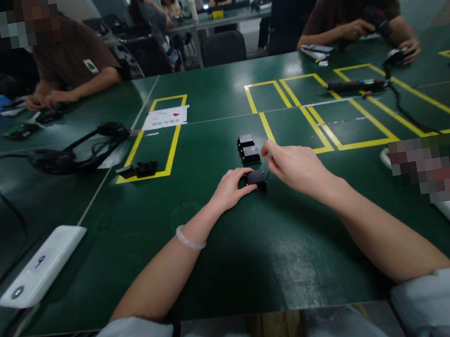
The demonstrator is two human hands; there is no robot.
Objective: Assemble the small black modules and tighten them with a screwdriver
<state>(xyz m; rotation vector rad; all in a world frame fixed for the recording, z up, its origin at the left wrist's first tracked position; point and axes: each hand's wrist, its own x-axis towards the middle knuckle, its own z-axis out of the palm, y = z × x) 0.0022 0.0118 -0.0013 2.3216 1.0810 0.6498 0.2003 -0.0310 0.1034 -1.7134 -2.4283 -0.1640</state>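
Note:
On the green table, my left hand (232, 187) grips a small black box-shaped part (256, 178) between thumb and fingers, at its left end. My right hand (287, 161) is closed in a pinch just above and right of that part. A thin dark line, perhaps a wire or a slim tool, runs from below my right fingers toward the part's right end; what the fingertips pinch is too small to tell. Directly behind stand two similar black parts, the nearer one (251, 154) close to my right fingertips and the farther one (245, 141) against it.
Yellow tape (173, 151) marks rectangles across the table (224, 271). Small black pieces (140, 169) and a black headset-like frame (77, 152) lie left. White numbered devices (44, 265) flank both sides. A black rod-shaped tool (355, 85) lies right. Two co-workers sit opposite.

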